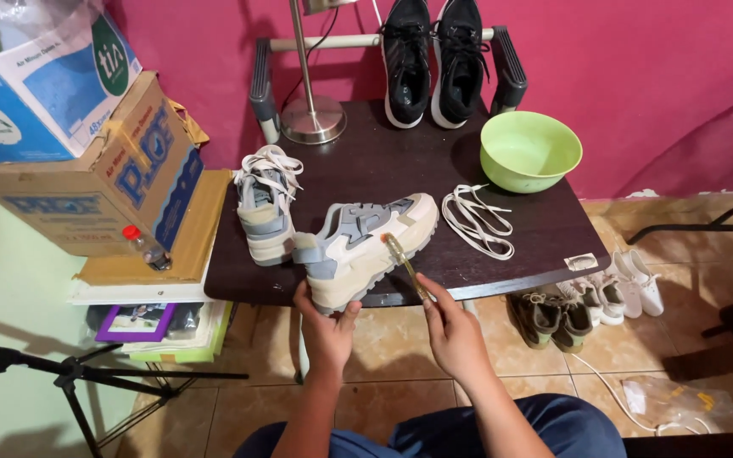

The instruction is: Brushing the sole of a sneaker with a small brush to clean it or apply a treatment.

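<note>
Grey-and-cream sneaker point(365, 248) lies tilted on its side at the front edge of a dark table point(545, 229), laces removed. The left hand point(326, 322) cups its heel from below, fingers wrapped around the sole. The right hand point(451, 326) pinches a translucent yellow brush point(405, 265) against the shoe's side. Overhanging the edge, the shoe could slip floorward if the grip loosens. Its laced mate point(265, 206), loose white laces point(478, 222) and a green bowl point(529, 150) sit nearby.
</note>
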